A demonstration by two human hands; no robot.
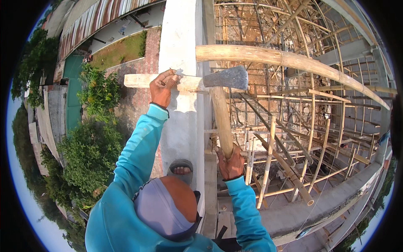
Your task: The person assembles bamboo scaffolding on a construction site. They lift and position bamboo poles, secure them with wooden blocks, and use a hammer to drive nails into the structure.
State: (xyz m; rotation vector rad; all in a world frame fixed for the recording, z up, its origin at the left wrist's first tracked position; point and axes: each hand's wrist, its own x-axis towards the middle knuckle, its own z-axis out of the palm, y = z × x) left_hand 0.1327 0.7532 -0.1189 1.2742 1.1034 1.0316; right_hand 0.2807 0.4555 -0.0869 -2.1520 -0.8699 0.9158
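Note:
My right hand (230,163) is closed round the lower end of the pale wooden handle (222,122) of a hatchet. The dark grey hatchet head (228,78) hangs by the right end of a short pale wooden board (191,83). This board lies crosswise over the top of the concrete wall (179,25), its left end jutting past the edge. At the board's far side my left hand (163,86) has its fingers pinched together; what they hold, if anything, is too small to name. A small whitish spot shows by the fingertips.
A thick bamboo pole (268,56) reaches right from the wall. Bamboo scaffolding (312,126) fills the deep drop on the right, with a concrete beam (310,212) nearer me. To the left, far below, are paving (128,71) and trees (90,159). My foot (181,169) rests on the wall.

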